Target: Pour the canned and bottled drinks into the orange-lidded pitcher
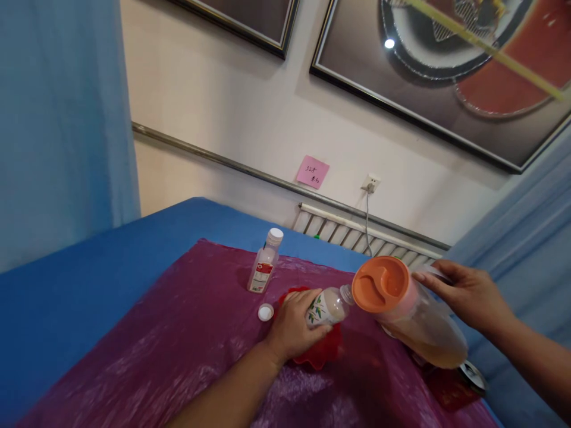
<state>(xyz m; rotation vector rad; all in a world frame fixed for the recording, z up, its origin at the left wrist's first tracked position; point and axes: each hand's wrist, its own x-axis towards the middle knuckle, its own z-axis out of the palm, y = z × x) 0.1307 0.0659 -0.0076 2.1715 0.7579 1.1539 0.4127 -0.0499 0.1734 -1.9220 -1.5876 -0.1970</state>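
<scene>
My left hand (297, 324) is wrapped round a clear bottle (328, 308) with a leaf-print label and a pale liquid inside. Its uncapped mouth tilts right, up against the orange lid (381, 284) of a clear pitcher (428, 333). By its handle my right hand (468, 291) grips this pitcher, which leans left and holds some brownish liquid. Whether liquid is flowing between the two is hidden. Under the left hand lies a red scalloped dish (320, 351), partly covered. A white bottle cap (265, 312) rests on the sheet left of it.
Behind the cap stands a capped bottle (263, 264) with a red and white label. A red can (455, 386) is at the right, below the pitcher. Purple plastic sheeting (178, 345) covers the blue table (111, 279). Blue curtains (57, 119) hang at both sides; a radiator (339, 229) is behind.
</scene>
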